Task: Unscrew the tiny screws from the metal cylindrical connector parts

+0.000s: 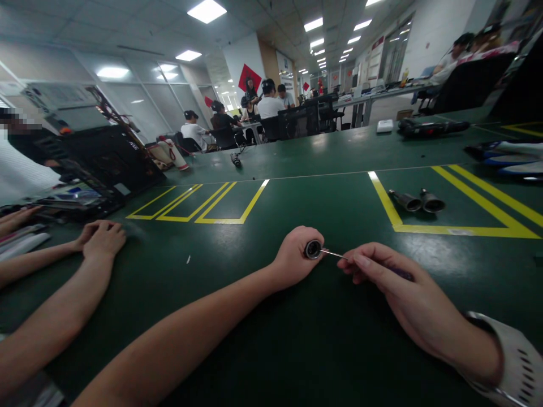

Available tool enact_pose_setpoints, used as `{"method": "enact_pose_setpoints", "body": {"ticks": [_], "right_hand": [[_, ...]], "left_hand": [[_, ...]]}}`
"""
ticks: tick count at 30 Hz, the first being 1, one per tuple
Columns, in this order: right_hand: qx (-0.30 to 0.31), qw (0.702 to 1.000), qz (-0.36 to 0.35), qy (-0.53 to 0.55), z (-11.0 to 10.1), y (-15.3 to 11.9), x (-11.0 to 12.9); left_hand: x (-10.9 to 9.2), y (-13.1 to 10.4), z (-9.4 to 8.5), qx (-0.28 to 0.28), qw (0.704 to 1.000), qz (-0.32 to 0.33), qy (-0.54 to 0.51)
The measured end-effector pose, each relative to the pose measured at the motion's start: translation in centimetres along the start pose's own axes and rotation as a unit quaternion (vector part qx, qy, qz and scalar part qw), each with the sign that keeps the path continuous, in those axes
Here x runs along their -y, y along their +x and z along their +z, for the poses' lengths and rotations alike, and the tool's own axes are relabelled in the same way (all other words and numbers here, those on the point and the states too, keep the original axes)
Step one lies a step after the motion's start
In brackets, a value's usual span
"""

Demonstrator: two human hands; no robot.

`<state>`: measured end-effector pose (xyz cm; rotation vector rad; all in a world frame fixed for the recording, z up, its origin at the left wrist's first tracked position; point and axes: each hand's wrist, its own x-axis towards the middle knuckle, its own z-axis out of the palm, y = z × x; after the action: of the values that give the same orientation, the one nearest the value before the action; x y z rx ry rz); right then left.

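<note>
My left hand [297, 255] is closed around a dark metal cylindrical connector [313, 250], whose round open end faces me. My right hand [390, 282] grips a thin screwdriver [333, 254] by its dark handle, mostly hidden in the palm. The slim metal shaft points left, and its tip meets the rim of the connector; whether it is inside or only touching, I cannot tell. Two similar metal connectors [407, 201] [431, 201] lie side by side within the yellow tape outline at the right.
Yellow tape [220, 221] marks bays on the green table [271, 350]. Another small connector [236, 160] lies farther back. A black tool [432, 128], a white case [384, 126] and blue-white tools [509, 155] are at the right. A co-worker's hands [104, 237] rest on the left.
</note>
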<state>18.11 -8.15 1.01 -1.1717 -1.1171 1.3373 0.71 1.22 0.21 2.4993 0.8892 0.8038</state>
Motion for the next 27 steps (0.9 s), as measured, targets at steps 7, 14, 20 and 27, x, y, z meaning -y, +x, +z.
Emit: {"method": "enact_pose_setpoints", "body": {"ticks": [7,14,20,27], "right_hand": [[0.032,0.996,-0.013,-0.086,-0.01,-0.10,-0.34],[0.031,0.999,0.016,-0.012,0.10,0.02,0.20],[0.020,1.000,0.018,-0.015,0.09,0.07,0.00],[0.026,0.997,0.010,-0.069,0.03,0.16,-0.47]], "left_hand": [[-0.04,-0.14,0.32,-0.002,0.999,0.006,0.052],[0.25,-0.08,0.15,-0.018,0.998,-0.018,-0.053],[0.41,-0.13,0.29,-0.021,0.997,-0.022,-0.071],[0.09,-0.23,0.41,-0.042,0.998,-0.025,0.030]]}}
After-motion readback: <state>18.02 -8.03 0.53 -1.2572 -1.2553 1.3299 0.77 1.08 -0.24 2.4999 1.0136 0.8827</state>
